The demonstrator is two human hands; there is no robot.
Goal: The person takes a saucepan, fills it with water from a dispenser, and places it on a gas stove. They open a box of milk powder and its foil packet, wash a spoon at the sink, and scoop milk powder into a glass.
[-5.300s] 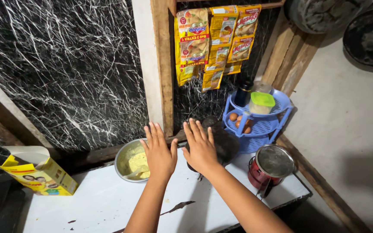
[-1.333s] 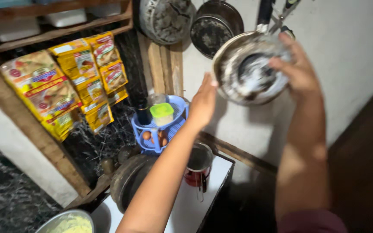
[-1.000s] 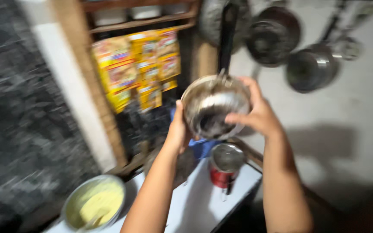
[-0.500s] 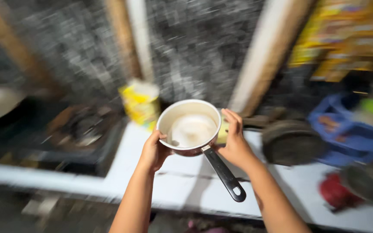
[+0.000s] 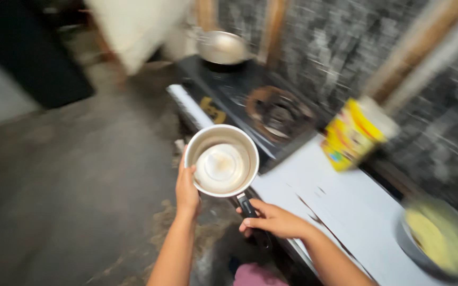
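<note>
At frame centre, the left hand (image 5: 186,189) cups the small round steel saucepan (image 5: 221,161) while the right hand (image 5: 273,219) closes its grip on the black handle (image 5: 248,205); holding it level with both hands looks steadiest.

white counter (image 5: 340,196), yellow carton (image 5: 353,135), perhaps bowl (image 5: 438,241)

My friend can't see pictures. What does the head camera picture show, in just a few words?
Two bare hands hold an empty metal saucepan: the left hand cups its rim and the right hand grips its black handle. Behind it, blurred, are a black gas stove with a pan on the far burner, a yellow box and a bowl of yellow food on a white counter.
</note>
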